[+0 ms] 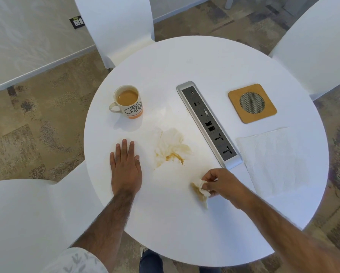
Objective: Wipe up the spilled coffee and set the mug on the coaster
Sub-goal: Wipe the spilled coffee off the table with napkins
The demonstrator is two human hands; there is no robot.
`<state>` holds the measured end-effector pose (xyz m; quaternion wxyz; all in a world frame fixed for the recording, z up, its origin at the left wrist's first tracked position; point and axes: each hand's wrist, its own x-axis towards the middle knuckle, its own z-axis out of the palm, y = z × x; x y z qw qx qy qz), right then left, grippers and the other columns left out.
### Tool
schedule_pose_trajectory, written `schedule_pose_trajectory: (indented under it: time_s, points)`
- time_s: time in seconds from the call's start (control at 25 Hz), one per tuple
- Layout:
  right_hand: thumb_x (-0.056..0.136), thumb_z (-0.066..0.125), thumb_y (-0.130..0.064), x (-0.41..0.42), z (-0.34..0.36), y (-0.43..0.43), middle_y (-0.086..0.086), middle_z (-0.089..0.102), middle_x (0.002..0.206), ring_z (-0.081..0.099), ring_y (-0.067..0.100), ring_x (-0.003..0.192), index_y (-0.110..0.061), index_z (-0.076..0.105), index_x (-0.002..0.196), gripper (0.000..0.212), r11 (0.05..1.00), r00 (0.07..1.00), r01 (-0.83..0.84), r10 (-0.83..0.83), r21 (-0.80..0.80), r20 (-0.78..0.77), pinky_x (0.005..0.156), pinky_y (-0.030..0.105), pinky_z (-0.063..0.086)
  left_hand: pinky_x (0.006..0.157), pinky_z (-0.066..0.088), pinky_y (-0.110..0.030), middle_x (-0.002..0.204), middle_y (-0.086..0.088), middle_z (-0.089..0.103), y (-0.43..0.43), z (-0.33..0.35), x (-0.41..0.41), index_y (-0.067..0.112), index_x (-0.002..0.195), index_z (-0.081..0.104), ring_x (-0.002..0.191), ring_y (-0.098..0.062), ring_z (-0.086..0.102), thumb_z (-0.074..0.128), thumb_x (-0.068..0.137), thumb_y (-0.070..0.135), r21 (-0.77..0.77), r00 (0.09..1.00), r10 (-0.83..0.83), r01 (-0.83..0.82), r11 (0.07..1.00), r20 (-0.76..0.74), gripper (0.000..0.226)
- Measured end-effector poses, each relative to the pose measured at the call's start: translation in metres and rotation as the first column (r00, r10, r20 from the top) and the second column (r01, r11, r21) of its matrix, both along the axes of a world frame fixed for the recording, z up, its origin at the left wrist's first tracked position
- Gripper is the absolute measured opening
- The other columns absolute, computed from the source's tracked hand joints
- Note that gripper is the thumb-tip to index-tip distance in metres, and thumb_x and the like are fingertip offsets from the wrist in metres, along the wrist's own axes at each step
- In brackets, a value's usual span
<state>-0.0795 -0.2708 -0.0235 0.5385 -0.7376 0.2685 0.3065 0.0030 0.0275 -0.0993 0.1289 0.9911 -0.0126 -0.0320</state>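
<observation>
A cream mug (129, 102) with black lettering and an orange base stands at the table's left, holding milky coffee. Smeared brown coffee spill (172, 150) marks the middle of the round white table (185, 223). My left hand (125, 166) lies flat, fingers apart, left of the spill and nearer than the mug. My right hand (220, 184) pinches a crumpled, coffee-stained tissue (199, 191) against the table, below and right of the spill. A square wooden coaster (252, 103) with a round mesh centre sits at the far right, with nothing on it.
A silver power and data socket strip (207, 123) runs diagonally between the spill and the coaster. A clean unfolded paper napkin (273, 160) lies at the right edge. White chairs stand at the far left (114, 26), far right (319, 46) and near left (31, 223).
</observation>
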Motion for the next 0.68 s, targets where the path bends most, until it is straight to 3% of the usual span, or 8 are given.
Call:
schedule_pose_trajectory:
  time_s: [0.16,0.24,0.36,0.44,0.48,0.56,0.6,0.68]
  points:
    - [0.086,0.077,-0.012,-0.022,-0.01,-0.018,-0.002,0.067,0.09,0.064,0.015,0.081,-0.017,0.068,0.091,0.011,0.921,0.995,-0.048,0.076,-0.386,0.058,0.072,0.031,0.055,0.128,0.011,-0.05,0.171,-0.008,0.02,-0.001,-0.001,0.0,0.016,0.16,0.027,0.158,-0.03,0.015,0.03,0.108,0.025,0.003,1.0,0.003,-0.003,1.0,0.004,0.053]
    - [0.089,0.073,-0.016,-0.029,-0.01,-0.025,-0.003,0.061,0.1,0.063,0.015,0.087,-0.02,0.066,0.096,0.01,0.875,0.988,-0.075,0.131,-0.479,0.084,0.075,0.032,0.055,0.128,0.011,-0.05,0.171,-0.008,0.02,-0.001,-0.001,0.0,0.016,0.159,0.027,0.158,-0.03,0.015,0.031,0.108,0.025,0.003,1.0,0.004,-0.004,1.0,0.01,0.052]
    - [0.097,0.058,-0.01,-0.033,-0.002,-0.049,0.0,0.062,0.107,0.062,0.018,0.089,-0.02,0.07,0.107,0.019,0.814,0.969,0.101,0.051,-0.573,0.243,0.076,0.032,0.05,0.128,0.01,-0.049,0.171,-0.007,0.018,-0.001,-0.001,0.0,0.017,0.16,0.026,0.158,-0.029,0.014,0.03,0.108,0.025,-0.001,1.0,0.003,-0.003,1.0,0.002,0.052]
    - [0.097,0.059,-0.012,-0.03,0.0,-0.076,0.009,0.065,0.115,0.062,0.029,0.102,-0.019,0.067,0.12,0.026,0.667,0.923,0.262,0.038,-0.697,0.383,0.087,0.04,0.05,0.128,0.01,-0.049,0.171,-0.007,0.018,-0.001,-0.002,0.0,0.017,0.16,0.026,0.158,-0.029,0.013,0.029,0.108,0.025,0.001,1.0,0.007,-0.007,1.0,0.001,0.053]
    - [0.096,0.063,-0.019,-0.028,-0.002,-0.09,0.015,0.062,0.125,0.058,0.036,0.115,-0.02,0.06,0.133,0.038,0.597,0.919,0.289,0.047,-0.748,0.392,0.095,0.047,0.048,0.128,0.01,-0.049,0.171,-0.007,0.018,-0.001,-0.002,0.0,0.017,0.16,0.026,0.158,-0.03,0.014,0.03,0.108,0.025,0.002,1.0,0.008,-0.008,1.0,0.001,0.053]
    - [0.093,0.067,-0.048,-0.024,-0.014,-0.114,0.022,0.039,0.154,0.034,0.044,0.143,-0.03,0.026,0.157,0.079,0.529,0.971,0.184,0.033,-0.829,0.236,0.109,0.06,0.035,0.128,0.01,-0.05,0.171,-0.008,0.019,-0.001,-0.002,0.0,0.016,0.16,0.026,0.158,-0.03,0.014,0.03,0.108,0.024,0.004,1.0,0.006,-0.006,1.0,0.004,0.052]
    - [0.09,0.062,-0.064,-0.022,-0.022,-0.123,0.022,0.022,0.164,0.02,0.045,0.151,-0.036,0.008,0.159,0.093,0.526,0.988,0.122,0.016,-0.842,0.153,0.113,0.066,0.026,0.128,0.011,-0.05,0.171,-0.008,0.019,-0.001,-0.002,-0.001,0.016,0.16,0.027,0.158,-0.03,0.015,0.03,0.108,0.025,0.005,1.0,0.006,-0.006,1.0,0.008,0.052]
    - [0.084,0.046,-0.084,-0.021,-0.039,-0.134,0.02,-0.001,0.169,0.0,0.045,0.155,-0.042,-0.01,0.158,0.101,0.538,0.998,0.065,-0.026,-0.84,0.061,0.116,0.071,0.01,0.128,0.012,-0.05,0.171,-0.008,0.019,-0.001,-0.002,0.0,0.016,0.16,0.027,0.158,-0.03,0.015,0.029,0.108,0.025,0.005,1.0,0.009,-0.009,1.0,0.015,0.052]
